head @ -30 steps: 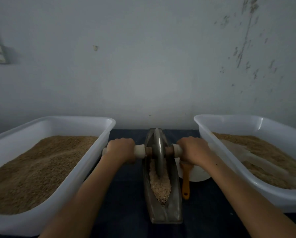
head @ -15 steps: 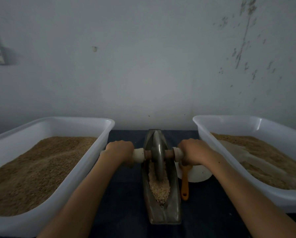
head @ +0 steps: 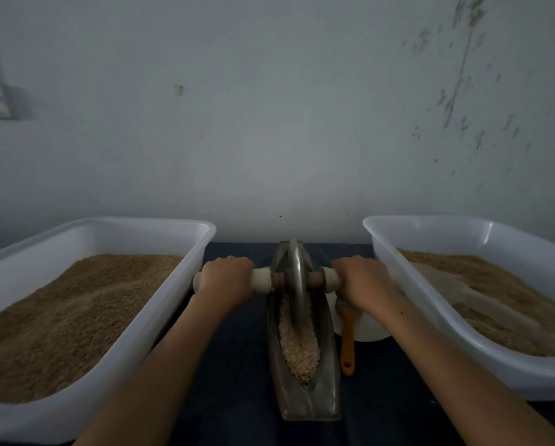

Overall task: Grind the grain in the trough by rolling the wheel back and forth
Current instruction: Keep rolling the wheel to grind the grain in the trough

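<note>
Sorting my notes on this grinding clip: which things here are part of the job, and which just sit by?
In use: wheel, trough, grain, left hand, right hand.
Lying about: left tub, right tub, orange-handled brush, white bowl.

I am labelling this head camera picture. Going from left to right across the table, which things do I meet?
Left tub of grain → left hand → wheel in the trough → right hand → right tub of grain.

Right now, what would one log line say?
left hand: grips axle | right hand: grips axle | wheel: far end of trough | grain: near half
</note>
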